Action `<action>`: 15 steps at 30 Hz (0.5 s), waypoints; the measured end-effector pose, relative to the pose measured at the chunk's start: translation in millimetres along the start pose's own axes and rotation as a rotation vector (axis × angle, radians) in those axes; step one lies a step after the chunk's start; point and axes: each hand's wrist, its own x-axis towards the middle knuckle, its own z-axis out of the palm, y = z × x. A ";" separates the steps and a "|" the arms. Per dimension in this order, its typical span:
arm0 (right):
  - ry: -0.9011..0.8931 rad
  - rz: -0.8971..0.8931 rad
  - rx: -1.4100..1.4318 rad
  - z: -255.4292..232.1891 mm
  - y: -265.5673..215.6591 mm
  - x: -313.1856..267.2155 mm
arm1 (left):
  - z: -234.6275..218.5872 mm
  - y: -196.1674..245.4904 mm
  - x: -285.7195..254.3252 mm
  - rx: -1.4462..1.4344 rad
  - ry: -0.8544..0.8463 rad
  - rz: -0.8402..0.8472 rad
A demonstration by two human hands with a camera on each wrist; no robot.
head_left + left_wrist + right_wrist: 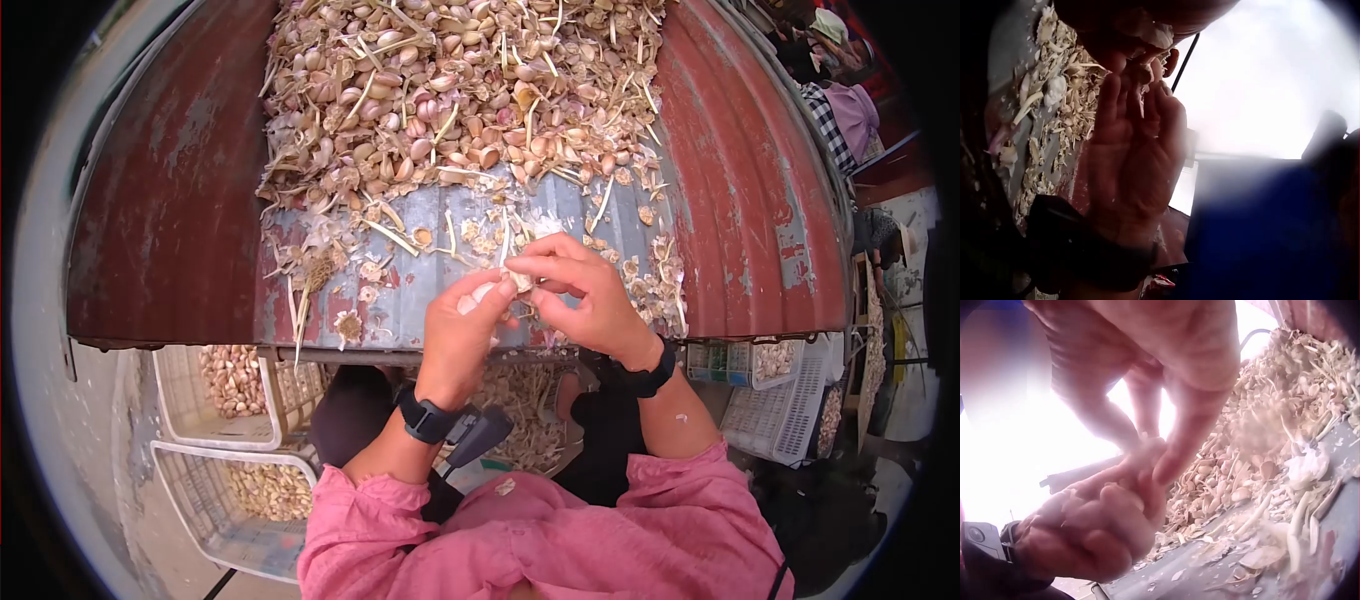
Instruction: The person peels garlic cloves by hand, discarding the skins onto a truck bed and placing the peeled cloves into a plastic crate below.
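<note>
Close together above the metal surface, both hands hold a pale piece of garlic (520, 281) between their fingertips. The left hand (465, 325) has its fingers curled, with a white clove (481, 292) showing in its grip; its curled fingers also show in the right wrist view, left hand (1094, 519). From the right, the right hand (590, 300) pinches at the garlic with thumb and fingers, seen from above in the right wrist view, right hand (1154, 356). Dim light in the left wrist view hides the garlic's detail between the left hand (1147, 28) and right hand (1135, 150).
A large heap of garlic cloves and skins (440, 110) covers the far part of the corrugated metal surface (170, 240). Loose stalks and a rooty stem (318, 270) lie nearer. Below the edge stand crates of cloves (215, 440) at left and another crate (765, 420) at right.
</note>
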 end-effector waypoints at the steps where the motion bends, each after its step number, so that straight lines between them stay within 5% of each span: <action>1: 0.036 0.173 0.259 -0.7 1.2 -1.7 | 1.6 -2.2 -1.1 0.122 0.019 0.075; 4: -0.032 0.448 0.397 -0.8 4.9 -4.4 | 3.0 -19.2 4.6 0.305 0.066 0.261; 6: -0.045 0.475 0.423 0.1 6.5 -5.8 | 4.1 -24.9 6.3 0.363 0.101 0.374; 9: 0.015 0.673 0.763 1.6 19.6 -8.5 | 7.9 -20.1 4.6 0.099 0.059 0.299; 11: -0.045 0.754 1.418 -1.5 32.5 -11.7 | 9.2 -18.1 4.7 -0.081 0.031 0.248; 15: 0.105 0.622 1.215 -18.1 25.6 -1.1 | 3.8 -14.3 10.4 -0.618 -0.126 -0.044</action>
